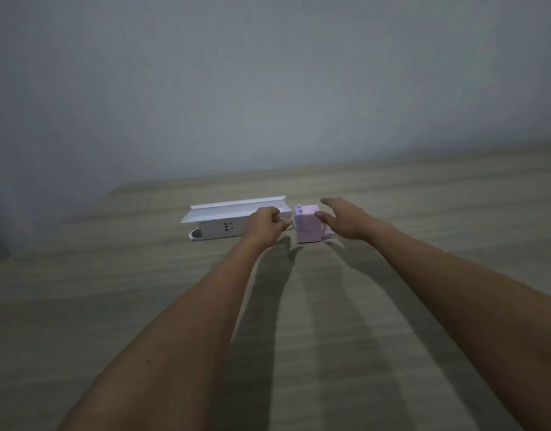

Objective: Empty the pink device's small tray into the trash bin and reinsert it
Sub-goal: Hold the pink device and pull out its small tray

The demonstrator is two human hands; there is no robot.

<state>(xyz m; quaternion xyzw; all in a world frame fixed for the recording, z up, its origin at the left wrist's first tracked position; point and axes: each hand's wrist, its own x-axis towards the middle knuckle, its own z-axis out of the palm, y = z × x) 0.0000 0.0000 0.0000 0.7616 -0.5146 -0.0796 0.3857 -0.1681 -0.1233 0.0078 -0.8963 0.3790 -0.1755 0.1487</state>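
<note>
Both hands reach toward the pink device (308, 223) on the table (299, 306). Left hand (263, 223) curls loosely, empty, just beside it; right hand (342, 220) spreads open against it. Tray seemingly still inside; everything remains.

We see a plain grey wall (268, 73) filling the upper half of the view, bare and evenly shaded. Below it runs a wooden table (112, 290) with pale, streaked grain, its far edge meeting the wall. The light is dim and cool, and long soft shadows (261, 306) lie across the tabletop toward us. At far left the table's corner drops into darkness.
</note>
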